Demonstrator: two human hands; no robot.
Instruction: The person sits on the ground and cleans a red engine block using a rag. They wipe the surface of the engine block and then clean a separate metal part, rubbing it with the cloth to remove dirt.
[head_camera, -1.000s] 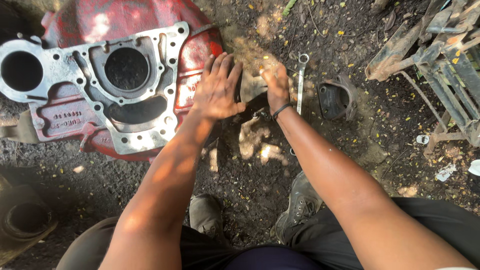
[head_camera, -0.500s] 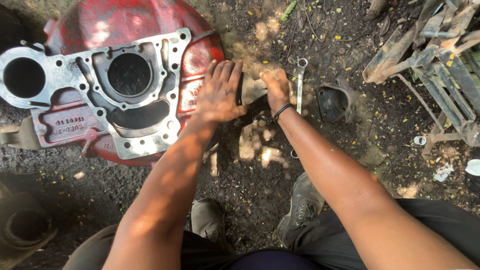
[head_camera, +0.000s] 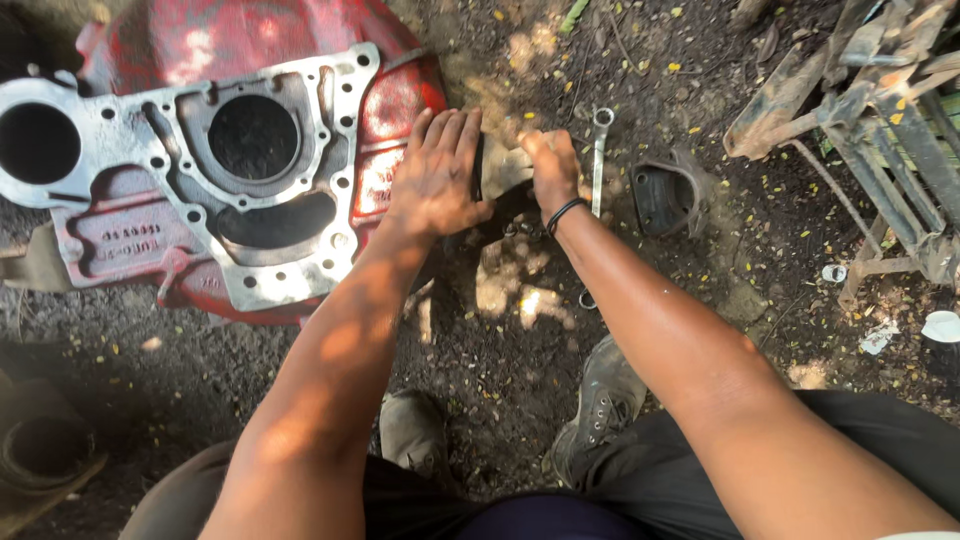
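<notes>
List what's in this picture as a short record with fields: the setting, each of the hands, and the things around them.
Setting: dark dirt ground scattered with small yellow leaves
Left hand: flat, fingers spread, resting at the edge of the red metal housing
Right hand: closed on a dirty flat piece between both hands
Wrist: black band
Nearby: wrench lying beside the right hand; dark metal part further right
Far right: rusty metal frame
Bottom: two worn shoes

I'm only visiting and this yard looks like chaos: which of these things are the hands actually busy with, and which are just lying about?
In use:
left hand, flat beside the red engine housing
right hand, gripping a dirty flat metal piece

Lying about:
spanner
dark metal cover
rusty frame
white cap
</notes>
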